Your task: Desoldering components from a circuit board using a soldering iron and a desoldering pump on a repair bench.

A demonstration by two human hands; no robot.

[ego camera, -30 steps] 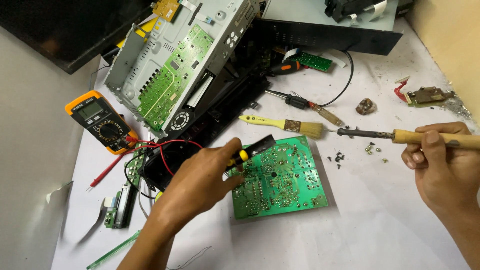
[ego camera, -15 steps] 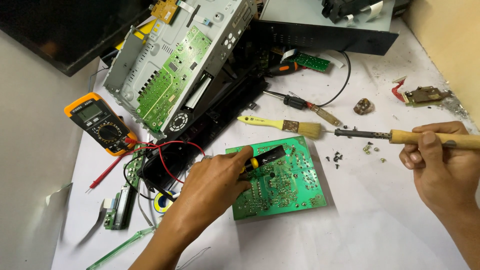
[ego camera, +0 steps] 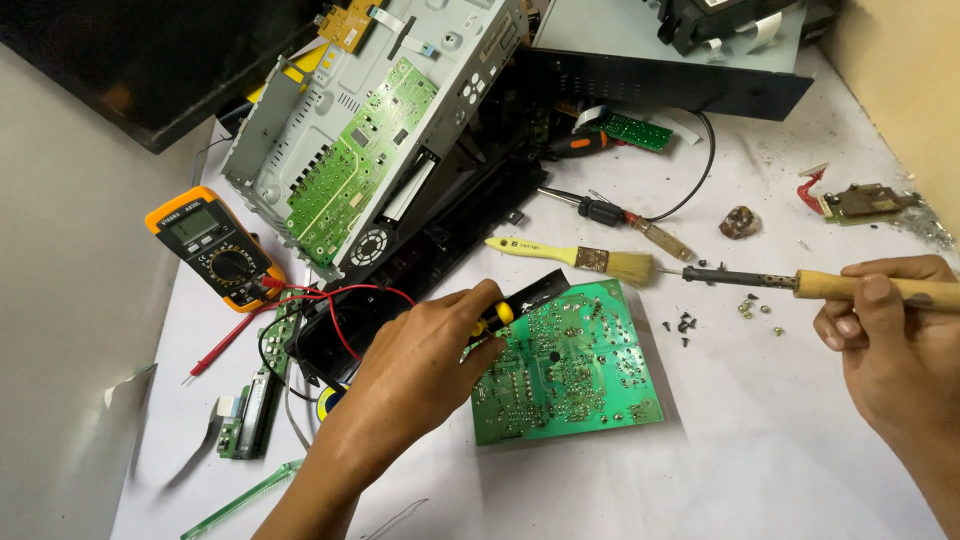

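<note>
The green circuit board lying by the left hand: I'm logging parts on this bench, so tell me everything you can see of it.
The green circuit board is a roughly square bare board lying flat on the white table, solder side up, dotted with silvery joints and pale traces. It sits slightly rotated. The left hand rests at its upper left edge, holding a black and yellow tool over that corner. The right hand holds a soldering iron clear of it.

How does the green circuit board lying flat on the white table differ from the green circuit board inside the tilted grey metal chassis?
The flat green circuit board lies loose on the white table, solder side up; the left hand touches its edge. The mounted green circuit board sits fixed in the tilted grey metal chassis, leaning steeply, with no hand on it. The flat board looks roughly square; the mounted one is long and narrow. Both are green.
</note>
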